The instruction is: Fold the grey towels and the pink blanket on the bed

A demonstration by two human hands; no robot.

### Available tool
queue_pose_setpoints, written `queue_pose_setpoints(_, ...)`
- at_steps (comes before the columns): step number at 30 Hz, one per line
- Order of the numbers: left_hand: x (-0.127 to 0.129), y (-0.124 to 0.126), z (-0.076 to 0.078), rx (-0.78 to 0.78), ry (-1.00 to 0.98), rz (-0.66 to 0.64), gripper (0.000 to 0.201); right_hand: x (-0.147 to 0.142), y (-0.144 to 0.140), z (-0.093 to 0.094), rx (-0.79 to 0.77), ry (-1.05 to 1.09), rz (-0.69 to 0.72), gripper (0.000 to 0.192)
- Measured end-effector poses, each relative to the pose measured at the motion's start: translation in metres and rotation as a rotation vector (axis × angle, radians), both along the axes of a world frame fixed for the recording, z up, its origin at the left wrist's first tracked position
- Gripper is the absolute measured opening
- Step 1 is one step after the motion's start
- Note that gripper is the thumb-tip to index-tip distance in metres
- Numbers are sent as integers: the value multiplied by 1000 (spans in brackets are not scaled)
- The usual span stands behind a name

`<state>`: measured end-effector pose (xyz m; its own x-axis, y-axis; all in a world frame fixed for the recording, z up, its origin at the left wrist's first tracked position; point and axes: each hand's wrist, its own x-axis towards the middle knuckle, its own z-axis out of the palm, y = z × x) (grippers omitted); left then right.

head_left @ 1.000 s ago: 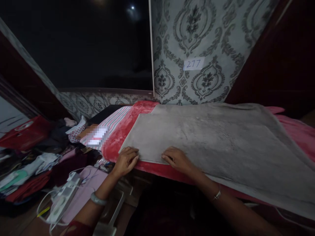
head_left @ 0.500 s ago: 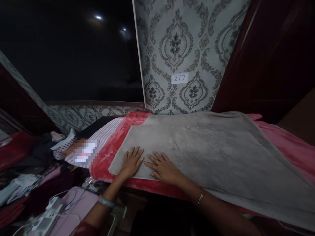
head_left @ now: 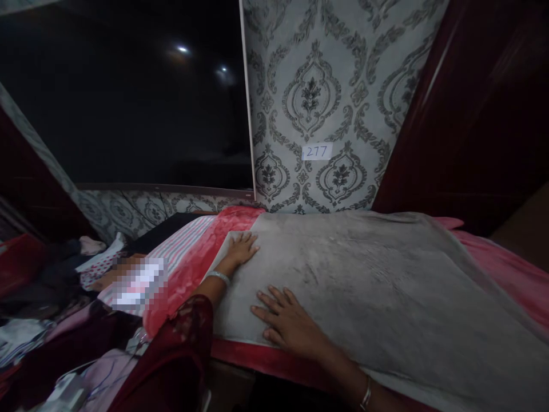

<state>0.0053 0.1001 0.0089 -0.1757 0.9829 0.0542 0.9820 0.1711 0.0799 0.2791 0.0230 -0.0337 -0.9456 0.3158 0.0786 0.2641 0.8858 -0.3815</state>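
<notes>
The person's left hand (head_left: 241,249) lies flat, fingers spread, on the far left corner of a grey plush blanket (head_left: 364,286). A pale bangle (head_left: 218,277) circles that wrist, and a dark red patterned sleeve (head_left: 180,355) covers the arm below it. The right hand (head_left: 288,325) also lies flat and open, fingers splayed and pointing left, pressed on the blanket near its front edge. A thin metal bracelet (head_left: 366,395) sits on the right wrist. Neither hand grips anything.

The grey blanket is spread out flat, its long axis running from the left corner under the hands across to the right, where it slopes off toward the bottom right of the view. It rests on a red fleece blanket (head_left: 193,257), which shows along the left side and front edge. Left of the red fleece lies striped cloth (head_left: 184,240), touching it. Farther left, a heap of mixed clothes (head_left: 51,280) is too dim to sort out.

Behind the blankets stands a wall with grey damask wallpaper (head_left: 317,86), bearing a small paper label (head_left: 317,151) that reads 277. A large dark panel (head_left: 128,103) fills the upper left, reflecting two lights.
</notes>
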Motion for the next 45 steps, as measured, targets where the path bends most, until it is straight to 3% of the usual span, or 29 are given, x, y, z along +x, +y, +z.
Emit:
queue_pose_setpoints(4, -13, 11, -12, 70, 14, 124, 63, 1, 0, 1, -39, -7, 0, 60)
queue_pose_setpoints(10, -16, 11, -21, 152, 36, 102, 60, 1, 0, 3, -39, -3, -9, 58)
queue_pose_setpoints(16, -2, -1, -6, 248, 111, 108, 49, -1, -2, 10, 7, 9, -28, 57)
queue_pose_setpoints(23, 21, -3, 19, 148, 125, 117, 42, 13, -9, 24, -77, 14, 31, 54)
queue_pose_setpoints(27, 60, 8, 26, 151, 110, -27, 44, 45, 1, 29, -154, 205, 23, 44)
queue_pose_setpoints(33, 149, 27, 23, 104, 74, -315, 54, 136, 53, 31, 1, 349, -471, 45)
queue_pose_setpoints(36, 194, 40, 23, 63, 51, -421, 57, 180, 69, 25, 84, 257, -693, 54)
queue_pose_setpoints(39, 235, 53, 22, 43, 34, -508, 57, 206, 67, 15, 127, 65, -890, 63)
queue_pose_setpoints(42, 265, 59, 13, 42, 26, -566, 57, 214, 58, 6, 131, -89, -944, 62)
queue_pose_setpoints(45, 277, 59, -2, 86, 35, -580, 57, 213, 51, 4, 107, -130, -930, 60)
